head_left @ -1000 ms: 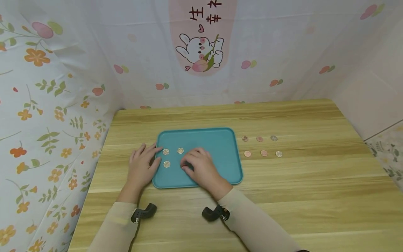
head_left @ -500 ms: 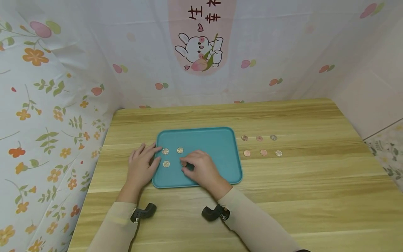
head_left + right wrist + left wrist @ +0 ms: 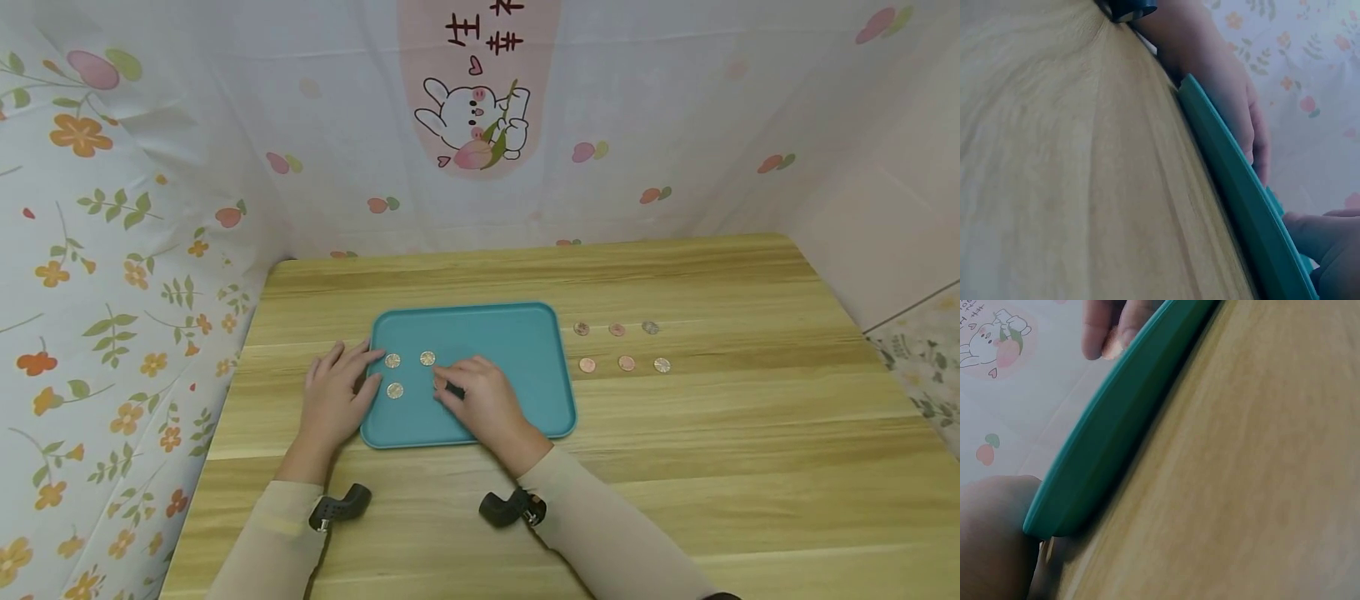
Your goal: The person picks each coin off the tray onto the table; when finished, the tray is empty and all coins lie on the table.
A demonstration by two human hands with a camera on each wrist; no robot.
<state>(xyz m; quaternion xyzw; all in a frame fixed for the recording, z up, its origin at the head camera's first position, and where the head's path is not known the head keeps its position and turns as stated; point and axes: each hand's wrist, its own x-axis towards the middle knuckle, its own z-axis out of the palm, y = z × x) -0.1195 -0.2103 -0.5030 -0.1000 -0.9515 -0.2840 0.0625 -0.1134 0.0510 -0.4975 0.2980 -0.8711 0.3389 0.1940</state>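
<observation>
Characters 生 [image 3: 462, 29], 幸 [image 3: 504, 42] beyond pinched coin [image 3: 1110, 345]

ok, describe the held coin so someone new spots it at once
On the wooden table, find the blue-green tray. Over it is the person's right hand, pinching a copper-coloured coin. It's the only coin in a hand: three gold-toned coins lie on the tray, and six other coins lie on the table to its right.

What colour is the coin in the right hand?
The coin is coppery, seen best in the left wrist view.
</observation>
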